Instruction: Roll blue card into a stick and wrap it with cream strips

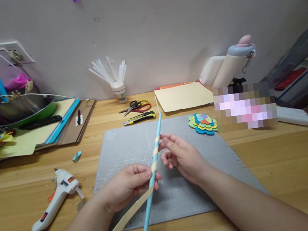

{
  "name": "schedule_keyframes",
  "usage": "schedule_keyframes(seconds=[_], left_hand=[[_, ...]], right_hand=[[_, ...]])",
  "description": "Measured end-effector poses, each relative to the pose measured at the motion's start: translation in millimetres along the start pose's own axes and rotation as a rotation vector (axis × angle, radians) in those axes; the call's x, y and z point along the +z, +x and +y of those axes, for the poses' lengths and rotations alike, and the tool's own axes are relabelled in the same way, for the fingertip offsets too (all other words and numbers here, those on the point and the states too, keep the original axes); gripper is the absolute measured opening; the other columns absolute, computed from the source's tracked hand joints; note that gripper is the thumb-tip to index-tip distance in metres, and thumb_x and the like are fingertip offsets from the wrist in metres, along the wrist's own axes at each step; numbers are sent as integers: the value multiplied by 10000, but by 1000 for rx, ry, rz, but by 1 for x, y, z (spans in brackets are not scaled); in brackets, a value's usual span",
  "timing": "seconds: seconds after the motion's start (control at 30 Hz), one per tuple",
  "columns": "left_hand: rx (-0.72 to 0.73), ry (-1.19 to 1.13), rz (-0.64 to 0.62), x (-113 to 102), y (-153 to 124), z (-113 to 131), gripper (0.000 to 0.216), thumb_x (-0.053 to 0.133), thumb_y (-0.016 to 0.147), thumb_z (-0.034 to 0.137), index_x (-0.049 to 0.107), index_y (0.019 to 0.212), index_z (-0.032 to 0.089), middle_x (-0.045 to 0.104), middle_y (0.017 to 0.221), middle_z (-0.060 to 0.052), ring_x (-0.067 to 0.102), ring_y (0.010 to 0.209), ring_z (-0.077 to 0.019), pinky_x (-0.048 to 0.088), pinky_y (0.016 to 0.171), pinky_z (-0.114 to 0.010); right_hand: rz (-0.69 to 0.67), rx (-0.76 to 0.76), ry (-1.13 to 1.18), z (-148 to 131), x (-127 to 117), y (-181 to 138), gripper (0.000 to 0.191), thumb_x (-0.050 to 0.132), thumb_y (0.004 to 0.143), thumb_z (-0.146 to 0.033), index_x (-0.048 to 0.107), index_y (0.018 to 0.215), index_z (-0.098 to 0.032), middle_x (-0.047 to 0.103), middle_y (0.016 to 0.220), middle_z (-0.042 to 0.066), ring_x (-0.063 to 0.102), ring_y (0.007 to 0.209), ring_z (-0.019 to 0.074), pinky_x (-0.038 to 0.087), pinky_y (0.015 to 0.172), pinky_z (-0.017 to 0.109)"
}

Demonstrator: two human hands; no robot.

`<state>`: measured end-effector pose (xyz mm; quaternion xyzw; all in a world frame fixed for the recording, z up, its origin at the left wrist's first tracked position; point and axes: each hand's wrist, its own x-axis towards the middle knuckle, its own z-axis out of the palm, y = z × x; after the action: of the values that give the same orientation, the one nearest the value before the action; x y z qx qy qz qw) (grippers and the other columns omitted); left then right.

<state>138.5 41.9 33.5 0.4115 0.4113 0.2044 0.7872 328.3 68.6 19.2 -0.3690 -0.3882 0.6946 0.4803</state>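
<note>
A thin light-blue stick, like a rolled paper tube (146,218), slants up over the grey cutting mat (210,195). A cream paper strip (125,221) winds around its upper half in a spiral, and its loose tail runs down to the lower left. My left hand (129,183) pinches the stick and strip where the winding ends, thumb on top and fingertips behind. Higher up, my right hand (186,158) has its thumb and forefinger closed at the stick's right side, with the other fingers curled. The far tip of the stick narrows near the mat's back edge.
Left of the mat lies a hot glue gun (55,204) with a cord. Behind it are a yellow-black utility knife (139,118), scissors (134,107), and a cup of white sticks (118,91). A layered paper flower (202,124) and cream paper (184,96) lie right.
</note>
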Motion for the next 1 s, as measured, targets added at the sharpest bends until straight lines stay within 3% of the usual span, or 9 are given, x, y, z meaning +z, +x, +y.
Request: schedule_keyframes(seconds=[0.1, 0.27, 0.47, 0.67, 0.87, 1.0], left_hand=[[-16, 10, -24, 0, -1, -2, 366, 662, 765, 441, 709, 892, 101, 650, 732, -64, 279, 510, -56, 158, 489, -230], [-89, -10, -9, 1, -1, -3, 399, 697, 715, 474, 659, 907, 126, 651, 708, -49, 327, 496, -58, 159, 478, -225], [-69, -1, 68, 7, 1, -9, 423, 708, 675, 530, 546, 658, 140, 346, 467, 79, 230, 455, -51, 120, 460, -234], [-58, 11, -21, 6, 3, -14, 401, 657, 742, 511, 535, 651, 140, 348, 477, 71, 227, 452, -53, 108, 449, -239], [-78, -50, -123, 5, 5, -17, 455, 660, 710, 560, 586, 674, 113, 435, 545, 29, 232, 440, -43, 86, 438, -240], [-70, -71, -125, 8, 5, -16, 516, 699, 634, 611, 568, 611, 112, 366, 477, 55, 214, 408, -33, 74, 439, -249]], right_hand=[[-80, 140, 135, 1, 2, 0, 307, 654, 803, -435, 538, 884, -162, 560, 681, -34, 462, 411, 25, 295, 341, 119], [-73, 146, 126, 3, 5, -2, 309, 692, 771, -411, 500, 774, -169, 578, 594, -47, 489, 376, 38, 327, 306, 107], [-102, 125, -24, 10, 6, -4, 317, 650, 795, -450, 468, 787, -190, 605, 533, -39, 593, 401, 117, 460, 340, 174], [-116, 94, -54, 10, 5, -6, 314, 699, 766, -416, 508, 796, -169, 612, 585, -35, 520, 370, 59, 375, 307, 122], [-188, 115, 54, 9, 4, -4, 266, 678, 801, -387, 552, 856, -160, 654, 684, 4, 491, 437, 41, 395, 382, 126], [-251, 97, 95, 7, 3, -4, 233, 655, 828, -369, 567, 908, -168, 670, 769, 28, 508, 511, 57, 448, 475, 166]])
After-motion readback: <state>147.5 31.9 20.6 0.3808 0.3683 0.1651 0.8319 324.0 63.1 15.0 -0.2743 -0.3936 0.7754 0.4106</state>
